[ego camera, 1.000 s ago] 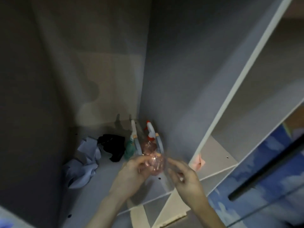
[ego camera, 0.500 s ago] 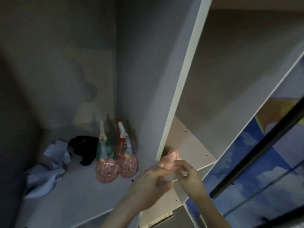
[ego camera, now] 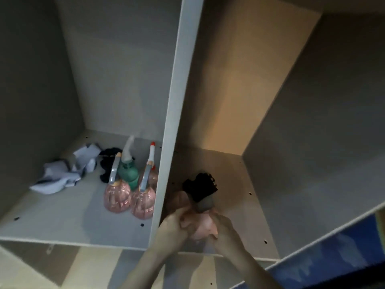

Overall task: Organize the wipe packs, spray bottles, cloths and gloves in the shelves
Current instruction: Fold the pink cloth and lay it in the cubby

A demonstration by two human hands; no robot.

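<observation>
In the right compartment, my left hand point(ego camera: 174, 225) and my right hand point(ego camera: 226, 229) both grip a soft pink bundle point(ego camera: 205, 225), which looks like gloves or a cloth. A black item with a grey end point(ego camera: 200, 189) lies just behind the bundle and touches it. In the left compartment two pink spray bottles point(ego camera: 117, 198) point(ego camera: 143, 203) stand at the front by the divider. Behind them stands a green spray bottle point(ego camera: 128, 172). A third pink bottle with a red-tipped nozzle is partly hidden behind them. A pale blue-white cloth point(ego camera: 62, 174) and a black cloth point(ego camera: 106, 161) lie further left.
A white upright divider point(ego camera: 175, 113) separates the two compartments. The right compartment's floor point(ego camera: 233, 184) is bare behind the black item. A blue patterned surface point(ego camera: 333, 253) lies at the lower right, outside the shelf.
Both hands let go of a pink spray bottle in the left compartment, moved right past the divider and took hold of the pink bundle. The view swung to the right.
</observation>
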